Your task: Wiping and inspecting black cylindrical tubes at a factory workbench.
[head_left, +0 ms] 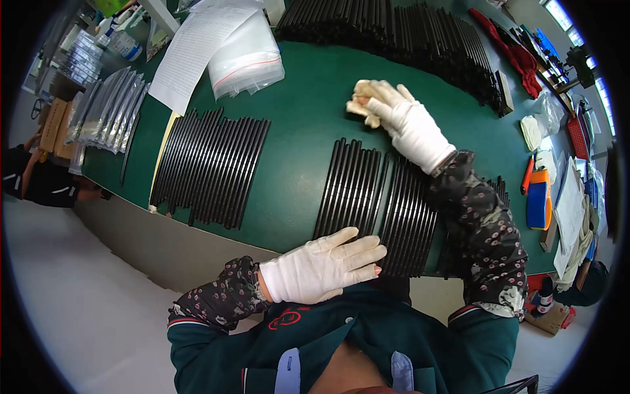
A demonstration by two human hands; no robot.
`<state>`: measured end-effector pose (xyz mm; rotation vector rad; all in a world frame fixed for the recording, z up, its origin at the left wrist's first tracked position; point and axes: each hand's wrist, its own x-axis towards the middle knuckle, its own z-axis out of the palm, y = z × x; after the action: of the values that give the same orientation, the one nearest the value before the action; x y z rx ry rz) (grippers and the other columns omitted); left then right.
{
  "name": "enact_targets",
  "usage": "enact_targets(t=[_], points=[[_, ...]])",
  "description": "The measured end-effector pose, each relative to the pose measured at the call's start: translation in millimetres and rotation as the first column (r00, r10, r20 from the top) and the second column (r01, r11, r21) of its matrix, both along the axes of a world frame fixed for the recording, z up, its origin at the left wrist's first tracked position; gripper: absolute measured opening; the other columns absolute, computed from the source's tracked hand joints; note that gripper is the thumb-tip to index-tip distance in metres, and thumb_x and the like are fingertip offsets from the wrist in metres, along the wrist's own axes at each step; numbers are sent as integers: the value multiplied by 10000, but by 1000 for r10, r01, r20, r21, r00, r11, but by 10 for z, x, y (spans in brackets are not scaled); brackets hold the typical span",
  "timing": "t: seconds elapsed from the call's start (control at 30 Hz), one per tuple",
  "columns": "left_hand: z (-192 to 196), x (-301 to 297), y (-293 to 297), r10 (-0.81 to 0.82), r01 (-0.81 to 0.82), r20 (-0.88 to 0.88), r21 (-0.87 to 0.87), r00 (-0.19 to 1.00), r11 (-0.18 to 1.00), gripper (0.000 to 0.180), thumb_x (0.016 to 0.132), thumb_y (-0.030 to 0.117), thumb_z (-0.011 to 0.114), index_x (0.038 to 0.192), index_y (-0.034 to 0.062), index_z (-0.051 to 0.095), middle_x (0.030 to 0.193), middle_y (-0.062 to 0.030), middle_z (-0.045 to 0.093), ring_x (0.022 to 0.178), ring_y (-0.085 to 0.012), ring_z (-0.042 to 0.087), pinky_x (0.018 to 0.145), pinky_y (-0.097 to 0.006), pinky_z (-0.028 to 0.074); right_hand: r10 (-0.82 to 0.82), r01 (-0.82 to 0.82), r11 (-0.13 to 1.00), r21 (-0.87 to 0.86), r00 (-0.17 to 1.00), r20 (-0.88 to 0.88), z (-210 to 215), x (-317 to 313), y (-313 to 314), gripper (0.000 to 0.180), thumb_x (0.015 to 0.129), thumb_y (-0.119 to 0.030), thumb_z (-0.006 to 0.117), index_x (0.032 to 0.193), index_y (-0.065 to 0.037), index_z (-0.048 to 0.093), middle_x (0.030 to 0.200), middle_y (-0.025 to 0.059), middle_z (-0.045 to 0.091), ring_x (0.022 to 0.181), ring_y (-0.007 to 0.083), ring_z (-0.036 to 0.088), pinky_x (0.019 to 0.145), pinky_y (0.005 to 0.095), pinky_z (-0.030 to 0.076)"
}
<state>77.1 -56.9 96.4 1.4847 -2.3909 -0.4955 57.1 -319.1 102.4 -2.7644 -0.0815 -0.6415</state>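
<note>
The left hand is held flat with its gloved fingers extended over the near ends of the middle rods, nothing being visibly gripped; whether the rods are pressed cannot be told. The right hand is poised past the far ends, its gloved fingers partly bent; whether anything is pinched beneath them cannot be told. The middle rods are laid side by side on the green tabletop, and just to their right, across a narrow gap, a second row is set out, partly covered by the right sleeve. Light, even pressure under a flat palm would be advised, since round rods may be expected to roll. Uneven far ends are best nudged level with the side of the fingers, and the gap should be preserved so that the rows are not mixed. The sleeve should be carried clear of the second row. Farther left, another row is spread, and on the far side a large stack is piled, best left unbumped.
</note>
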Motion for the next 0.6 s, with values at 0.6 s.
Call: enact_targets(t=[0.6], points=[[-7, -50, 24, 16, -17, 12, 33, 1000, 999, 655, 714, 275, 729, 1313, 122, 512, 1449, -89, 394, 1362, -235, 347, 1143, -415, 238, 243, -231, 952, -199, 969, 36, -124, -349, 229, 389, 729, -1, 610, 1077, -173, 586, 1305, 109, 550, 1224, 291, 512, 1025, 456, 391]])
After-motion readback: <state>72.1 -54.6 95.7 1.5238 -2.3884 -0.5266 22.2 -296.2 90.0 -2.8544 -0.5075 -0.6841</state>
